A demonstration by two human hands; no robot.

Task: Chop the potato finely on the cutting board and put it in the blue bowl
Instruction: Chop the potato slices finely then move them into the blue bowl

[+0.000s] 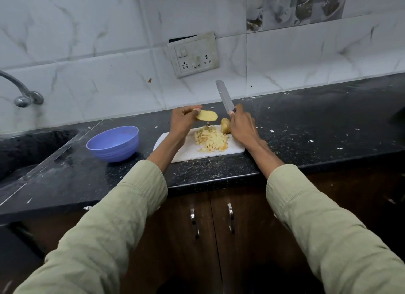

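The black speckled stone tabletop (306,127) ran along a white marble-patterned tiled wall (109,41), and on it lay a white rectangular plastic cutting board (188,155), its long axis running left to right. Just to the left of the board, apart from it, stood a round blue plastic bowl (114,143), upright with its mouth facing up. A loose heap of finely chopped pale yellow potato cubes (211,140) sat on the middle of the board. At the far right edge of the board rested a stubby uncut potato chunk (225,125). The right hand (241,127) was curled around the handle of a long steel-bladed knife (223,96), whose blade pointed up and away toward the wall, leaning a little left. The left hand (182,120) was raised above the far left part of the board, thumb and fingertips pinching a thin oval potato slice (207,115), its long axis pointing right toward the knife.
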